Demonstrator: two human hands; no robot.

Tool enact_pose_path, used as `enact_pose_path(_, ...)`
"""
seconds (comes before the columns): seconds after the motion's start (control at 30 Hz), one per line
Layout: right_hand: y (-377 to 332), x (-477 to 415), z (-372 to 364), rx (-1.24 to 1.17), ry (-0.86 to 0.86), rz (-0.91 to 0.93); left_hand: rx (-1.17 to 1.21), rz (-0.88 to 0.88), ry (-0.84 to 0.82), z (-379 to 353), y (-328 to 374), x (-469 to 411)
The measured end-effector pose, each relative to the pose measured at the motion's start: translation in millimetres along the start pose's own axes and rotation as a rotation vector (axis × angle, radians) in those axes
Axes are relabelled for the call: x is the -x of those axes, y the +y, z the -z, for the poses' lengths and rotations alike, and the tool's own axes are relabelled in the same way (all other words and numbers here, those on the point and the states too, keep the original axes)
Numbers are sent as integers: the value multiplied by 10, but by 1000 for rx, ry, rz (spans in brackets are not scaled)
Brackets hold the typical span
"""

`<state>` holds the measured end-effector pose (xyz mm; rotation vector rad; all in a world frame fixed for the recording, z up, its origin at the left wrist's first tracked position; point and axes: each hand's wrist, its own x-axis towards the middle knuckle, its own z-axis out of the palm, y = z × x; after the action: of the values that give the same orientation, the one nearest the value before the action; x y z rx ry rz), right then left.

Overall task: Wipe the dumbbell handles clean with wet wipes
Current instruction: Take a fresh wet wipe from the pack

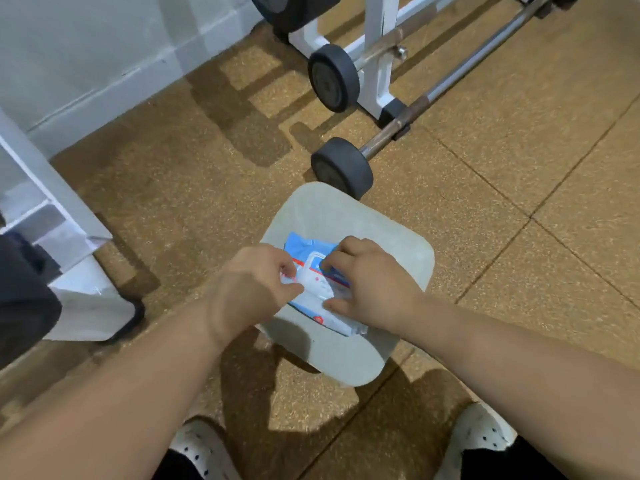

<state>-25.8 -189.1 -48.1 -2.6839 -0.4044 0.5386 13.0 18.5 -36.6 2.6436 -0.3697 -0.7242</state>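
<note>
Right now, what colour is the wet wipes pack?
Wet wipes pack: blue, white, red trim; head view.

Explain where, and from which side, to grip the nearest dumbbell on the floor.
Grip its metal bar just behind the black end weight, from above: the bar lies level, and the round weight likely lifts it clear for fingers.

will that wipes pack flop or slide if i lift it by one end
Probably floppy: the pack is a soft-looking film pouch, wrinkled at its ends, so it should sag lifted by one end. Its glossy wrap may slide on the smooth stool. Lying flat, it is unlikely to roll.
</note>
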Motion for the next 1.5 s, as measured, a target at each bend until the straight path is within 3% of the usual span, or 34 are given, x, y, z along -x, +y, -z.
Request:
enact_pose_path(0.13, 7, -81, -14, 65, 66, 50, -201, -3, -40, -27, 123, -136)
enact_pose_path(0.33, 201, -60, 117, -63, 225, 87, -195, -56, -17, -55, 45, -156)
enact_pose_path(0.43, 379, -149, 227, -250, 331, -93, -237, -126, -4, -32, 98, -164)
enact_pose_path(0.53, 447, -182, 301, -145, 467, -202, -200, -182, 19, -10, 87, -164)
enact_pose_path(0.63, 346, -125, 312, 168, 367, 62, -158, -197, 14, -26, 58, -146)
enact_pose_path(0.77, 324, -84, 176, 275, 93, 364, -130, -193, 15, -33, 33, -142)
enact_pose_path(0.87, 316, -127, 74, 204, 136, 354, -104, -222, 42, -55, 63, -143)
enact_pose_path(0.97, 233, -176, 7, 17, 205, 229, -73, -242, 17, -77, 112, -114)
enact_pose_path(1.1, 221, -207, 21, -160, 94, 209, 6, -197, 87, -121, 95, -110)
enact_pose_path(1.2, 261, -222, 72, -154, 54, 184, -11, -141, 147, -145, 56, -161)
enact_pose_path(1.5, 70, -171, -113, 112, 285, 163, 59, -98, 131, -148, -7, -231)
